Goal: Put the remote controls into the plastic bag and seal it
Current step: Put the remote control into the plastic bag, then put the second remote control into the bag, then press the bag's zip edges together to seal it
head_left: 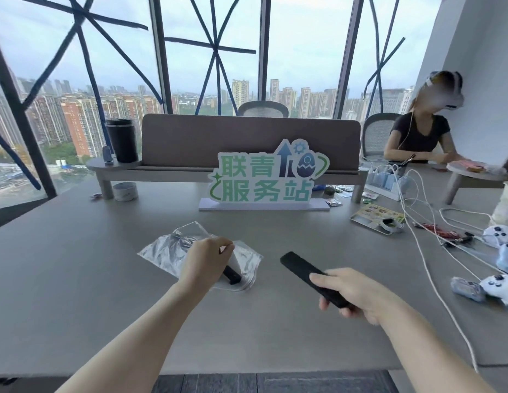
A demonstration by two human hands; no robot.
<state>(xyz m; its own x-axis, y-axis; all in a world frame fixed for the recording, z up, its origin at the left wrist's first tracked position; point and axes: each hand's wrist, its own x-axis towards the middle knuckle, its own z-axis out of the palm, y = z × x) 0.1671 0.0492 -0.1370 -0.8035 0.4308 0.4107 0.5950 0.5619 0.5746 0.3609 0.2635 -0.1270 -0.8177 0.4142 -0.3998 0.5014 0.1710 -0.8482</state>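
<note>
My right-hand fingers grip a black remote above the table; my left hand pinches the plastic bag mouth, another remote lying inside.

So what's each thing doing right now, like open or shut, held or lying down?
Bag: lying flat on the table, mouth lifted open, not sealed.
First remote: partly in the bag, one end poking out.
Second remote: outside the bag, held in the air.
Left hand: pinching the bag's edge.
Right hand: closed around the second remote.
Tape roll: lying flat, untouched.
</note>
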